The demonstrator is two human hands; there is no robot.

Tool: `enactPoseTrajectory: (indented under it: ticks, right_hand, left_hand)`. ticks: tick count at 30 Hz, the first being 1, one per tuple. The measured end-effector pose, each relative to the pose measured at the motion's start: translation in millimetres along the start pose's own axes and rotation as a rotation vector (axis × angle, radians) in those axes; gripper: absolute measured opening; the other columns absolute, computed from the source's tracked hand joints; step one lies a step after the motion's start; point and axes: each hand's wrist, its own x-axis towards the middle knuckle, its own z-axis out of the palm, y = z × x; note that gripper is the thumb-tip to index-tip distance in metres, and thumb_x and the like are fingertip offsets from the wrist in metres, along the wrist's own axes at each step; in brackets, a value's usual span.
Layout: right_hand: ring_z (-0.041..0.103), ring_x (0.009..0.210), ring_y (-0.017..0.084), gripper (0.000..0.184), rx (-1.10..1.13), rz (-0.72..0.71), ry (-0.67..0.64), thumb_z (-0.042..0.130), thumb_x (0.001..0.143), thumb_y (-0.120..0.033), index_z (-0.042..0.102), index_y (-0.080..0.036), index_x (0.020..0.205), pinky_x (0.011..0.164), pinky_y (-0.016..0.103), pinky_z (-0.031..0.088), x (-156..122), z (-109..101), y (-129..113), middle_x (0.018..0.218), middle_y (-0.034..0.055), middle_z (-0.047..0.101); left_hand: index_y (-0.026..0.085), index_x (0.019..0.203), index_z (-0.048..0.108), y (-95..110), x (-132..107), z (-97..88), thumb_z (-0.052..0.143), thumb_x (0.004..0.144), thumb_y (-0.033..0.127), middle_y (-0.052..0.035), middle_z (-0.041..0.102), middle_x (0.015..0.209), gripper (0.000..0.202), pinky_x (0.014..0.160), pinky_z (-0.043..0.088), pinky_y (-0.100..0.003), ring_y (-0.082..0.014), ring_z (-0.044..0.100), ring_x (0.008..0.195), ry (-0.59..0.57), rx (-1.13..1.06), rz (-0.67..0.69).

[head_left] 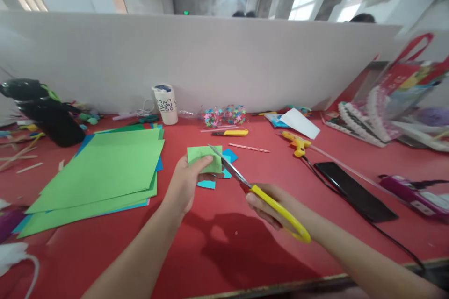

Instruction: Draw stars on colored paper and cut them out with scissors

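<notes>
My left hand [184,182] is closed on a small green paper piece [203,158], held up above the red table [217,247]. My right hand [270,205] grips yellow-handled scissors [259,194]. Their metal blades point up and left and meet the green piece at its right edge. Blue paper scraps [224,168] lie on the table just under the piece.
A stack of green and blue sheets [101,168] lies at left. A yellow glue gun [296,142], a black phone [354,191], a yellow utility knife [231,132], a white cup [165,103] and small paper stars [224,115] sit ahead. A white partition stands behind.
</notes>
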Motion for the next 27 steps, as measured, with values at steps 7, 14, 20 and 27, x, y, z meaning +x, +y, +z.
enactPoseTrajectory:
  ticks: [7,14,20,27]
  right_hand:
    - [0.027,0.03,0.004,0.055,0.076,-0.073,0.017,0.049,0.069,-0.074,0.038,-0.021,0.064,0.034,0.018,0.02,-17.4,13.5,-13.8,0.036,-0.0124,0.033]
    - [0.027,0.029,0.004,0.052,0.103,-0.165,0.02,0.046,0.076,-0.071,0.039,-0.02,0.067,0.033,0.018,0.02,-8.0,17.8,-3.1,0.038,-0.0123,0.033]
    - [0.028,0.033,0.005,0.051,0.089,-0.221,-0.003,0.042,0.079,-0.069,0.042,-0.019,0.071,0.035,0.019,0.022,13.4,9.8,0.6,0.044,-0.0108,0.035]
    - [0.032,0.042,0.007,0.049,-0.055,-0.291,-0.127,0.037,0.084,-0.066,0.043,-0.018,0.074,0.044,0.022,0.028,28.1,-11.7,-2.9,0.05,-0.0082,0.037]
  left_hand:
    - [0.015,0.081,0.07,28.2,-7.2,-13.3,0.071,0.065,0.027,-0.0036,0.071,0.076,0.02,0.066,0.049,-0.026,-0.0157,0.064,0.071,-0.152,0.101,-0.062]
    - [0.014,0.074,0.069,36.0,-0.6,-10.7,0.069,0.064,0.025,-0.0033,0.068,0.068,0.014,0.054,0.042,-0.023,-0.0136,0.06,0.061,-0.141,0.146,0.002]
    - [0.015,0.074,0.066,22.4,16.7,-0.5,0.066,0.066,0.028,-0.0011,0.065,0.066,0.015,0.053,0.043,-0.022,-0.0125,0.059,0.06,-0.024,0.104,0.118]
    - [0.016,0.07,0.063,10.4,23.9,-2.5,0.066,0.065,0.027,0.0022,0.061,0.057,0.012,0.046,0.042,-0.021,-0.0107,0.054,0.051,0.064,0.117,0.161]
